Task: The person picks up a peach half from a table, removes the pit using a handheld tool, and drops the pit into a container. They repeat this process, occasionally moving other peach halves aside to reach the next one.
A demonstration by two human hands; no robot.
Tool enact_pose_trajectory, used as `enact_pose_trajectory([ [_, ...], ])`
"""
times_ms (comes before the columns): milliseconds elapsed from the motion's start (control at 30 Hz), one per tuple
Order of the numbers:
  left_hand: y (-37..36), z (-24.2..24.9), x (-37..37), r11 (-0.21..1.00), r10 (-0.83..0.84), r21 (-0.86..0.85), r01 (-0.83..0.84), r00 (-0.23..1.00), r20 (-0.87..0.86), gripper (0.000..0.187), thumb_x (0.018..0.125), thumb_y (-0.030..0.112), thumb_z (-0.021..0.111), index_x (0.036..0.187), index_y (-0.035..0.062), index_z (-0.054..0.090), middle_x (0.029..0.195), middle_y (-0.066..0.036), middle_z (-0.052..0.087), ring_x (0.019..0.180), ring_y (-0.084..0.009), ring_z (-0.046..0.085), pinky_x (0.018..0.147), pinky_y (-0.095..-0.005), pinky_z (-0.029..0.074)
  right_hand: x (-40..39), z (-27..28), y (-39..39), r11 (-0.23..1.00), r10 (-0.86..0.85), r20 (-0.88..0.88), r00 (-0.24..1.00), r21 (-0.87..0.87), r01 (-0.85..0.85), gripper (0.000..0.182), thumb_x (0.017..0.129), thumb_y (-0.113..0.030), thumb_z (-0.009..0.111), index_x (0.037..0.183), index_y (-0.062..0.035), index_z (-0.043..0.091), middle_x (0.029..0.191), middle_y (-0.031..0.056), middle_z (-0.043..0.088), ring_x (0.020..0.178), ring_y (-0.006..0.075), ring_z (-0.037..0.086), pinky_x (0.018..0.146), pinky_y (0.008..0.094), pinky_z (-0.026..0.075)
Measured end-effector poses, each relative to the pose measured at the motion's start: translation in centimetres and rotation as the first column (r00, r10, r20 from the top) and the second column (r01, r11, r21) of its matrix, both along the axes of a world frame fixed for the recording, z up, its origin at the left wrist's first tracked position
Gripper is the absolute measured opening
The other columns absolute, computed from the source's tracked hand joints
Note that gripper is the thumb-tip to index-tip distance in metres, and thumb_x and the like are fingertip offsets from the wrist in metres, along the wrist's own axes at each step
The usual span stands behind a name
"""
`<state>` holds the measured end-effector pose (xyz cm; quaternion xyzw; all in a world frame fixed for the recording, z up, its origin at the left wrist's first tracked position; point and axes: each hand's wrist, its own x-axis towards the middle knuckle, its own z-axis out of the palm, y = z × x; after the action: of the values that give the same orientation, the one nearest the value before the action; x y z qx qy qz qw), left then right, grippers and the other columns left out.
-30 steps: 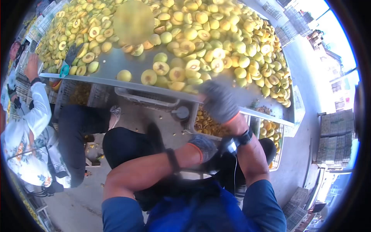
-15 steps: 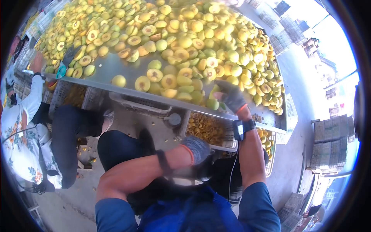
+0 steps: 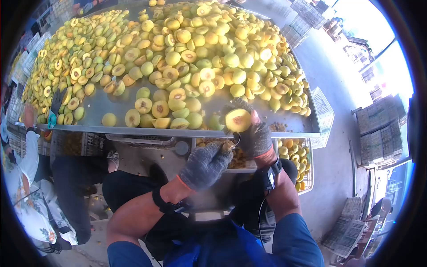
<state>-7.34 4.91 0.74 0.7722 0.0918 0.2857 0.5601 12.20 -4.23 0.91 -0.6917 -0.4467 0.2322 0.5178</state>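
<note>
My left hand (image 3: 203, 165), in a grey knitted glove, is closed on the handle of a small tool with a curved metal loop (image 3: 237, 139). Beside it, my right hand (image 3: 255, 135), also gloved, holds a halved yellow fruit (image 3: 238, 120), its cut face up, just above the loop. Both hands are close together at the near edge of the metal table (image 3: 249, 132). Left of the held fruit, several fruit halves (image 3: 160, 109) lie near the edge, some cut side up.
A large heap of yellow-green fruit halves (image 3: 178, 35) covers the table's far part. Crates below hold fruit halves (image 3: 291, 153) and smaller pieces. At the left sits a co-worker (image 3: 26, 178) with a gloved hand by the fruit. Stacked crates (image 3: 380, 129) stand at the right.
My right hand has come back from the pile with a fruit half. My left hand has moved up beside it, and the tool now shows. The view has shifted.
</note>
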Motion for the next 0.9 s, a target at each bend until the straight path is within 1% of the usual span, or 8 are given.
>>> enact_pose_trajectory([
  [200,-0.7,0.6,1.4,0.959,0.071,-0.260,-0.109,0.986,-0.154,0.018,0.097,0.014,0.062,0.103,-0.0020,0.068,0.076,-0.021,0.065,0.066,-0.0360,0.063,0.062,-0.0416,0.048,-1.4,-2.6,-0.1,0.984,-0.042,-0.667,0.744,0.101,0.146,0.024,0.097,-0.014,0.055,0.117,-0.0046,0.064,0.104,0.0146,0.070,0.095,0.0299,0.069,0.085,0.0371,0.053],
  [300,-1.1,-0.9,2.1,0.886,-0.007,-0.455,-0.091,0.978,-0.208,0.017,0.102,0.020,0.061,0.100,0.0054,0.069,0.063,0.003,0.058,0.054,-0.0062,0.053,0.049,-0.0262,0.041,-2.7,0.0,-0.1,0.996,-0.073,-0.188,0.979,0.038,0.081,0.023,0.101,-0.018,0.051,0.112,-0.0043,0.067,0.102,0.0134,0.070,0.092,0.0285,0.068,0.083,0.0365,0.052],
  [400,-2.0,-1.4,2.8,0.830,0.015,-0.545,-0.117,0.982,-0.188,0.018,0.101,0.021,0.061,0.098,0.0044,0.068,0.064,0.002,0.058,0.057,-0.0056,0.054,0.051,-0.0259,0.042,-2.9,0.2,-0.1,0.995,-0.070,-0.040,0.997,0.067,0.072,0.026,0.103,-0.021,0.050,0.111,-0.0037,0.068,0.102,0.0120,0.069,0.092,0.0260,0.066,0.085,0.0355,0.051],
  [467,-2.6,-2.3,3.1,0.895,0.077,-0.425,-0.138,0.985,-0.157,0.022,0.101,0.020,0.059,0.098,0.0003,0.068,0.071,-0.012,0.063,0.062,-0.0262,0.059,0.057,-0.0364,0.045,-3.0,-0.3,-0.1,0.993,-0.098,0.058,0.993,0.070,0.094,0.029,0.104,-0.024,0.050,0.113,-0.0027,0.067,0.103,0.0104,0.069,0.094,0.0230,0.065,0.087,0.0347,0.050],
  [500,-2.9,-2.7,3.2,0.919,0.107,-0.363,-0.151,0.985,-0.138,0.024,0.101,0.020,0.058,0.098,-0.0017,0.068,0.075,-0.019,0.065,0.064,-0.0365,0.061,0.060,-0.0416,0.046,-2.9,-0.6,-0.2,0.989,-0.105,0.052,0.993,0.109,0.099,0.028,0.104,-0.021,0.050,0.114,-0.0008,0.066,0.105,0.0111,0.069,0.095,0.0224,0.065,0.087,0.0343,0.051],
  [700,-3.4,-1.6,3.9,0.948,0.135,-0.264,-0.179,0.975,-0.178,0.029,0.104,0.022,0.054,0.089,-0.0013,0.065,0.071,-0.019,0.063,0.062,-0.0381,0.059,0.059,-0.0438,0.045,-3.0,-0.5,-0.7,0.973,-0.100,-0.241,0.965,0.178,0.145,0.026,0.102,-0.011,0.052,0.121,0.0033,0.062,0.111,0.0145,0.068,0.098,0.0243,0.066,0.087,0.0343,0.053],
  [767,-3.6,-1.8,4.0,0.928,0.105,-0.338,-0.158,0.980,-0.170,0.029,0.104,0.022,0.054,0.089,-0.0010,0.065,0.069,-0.018,0.062,0.063,-0.0373,0.059,0.059,-0.0442,0.045,-2.0,-0.4,-1.2,0.981,-0.031,-0.092,0.995,0.189,0.049,0.026,0.102,-0.010,0.052,0.123,0.0034,0.061,0.112,0.0150,0.068,0.098,0.0256,0.066,0.087,0.0348,0.053],
  [900,-4.5,-2.7,4.3,0.737,0.048,-0.658,-0.157,0.982,-0.180,0.025,0.103,0.020,0.056,0.090,0.0011,0.066,0.066,-0.012,0.060,0.061,-0.0280,0.060,0.057,-0.0405,0.044,-2.5,-0.6,-1.0,0.976,-0.042,-0.333,0.942,0.188,0.110,0.028,0.102,-0.013,0.053,0.125,0.0038,0.060,0.114,0.0151,0.067,0.100,0.0250,0.065,0.089,0.0356,0.052],
])
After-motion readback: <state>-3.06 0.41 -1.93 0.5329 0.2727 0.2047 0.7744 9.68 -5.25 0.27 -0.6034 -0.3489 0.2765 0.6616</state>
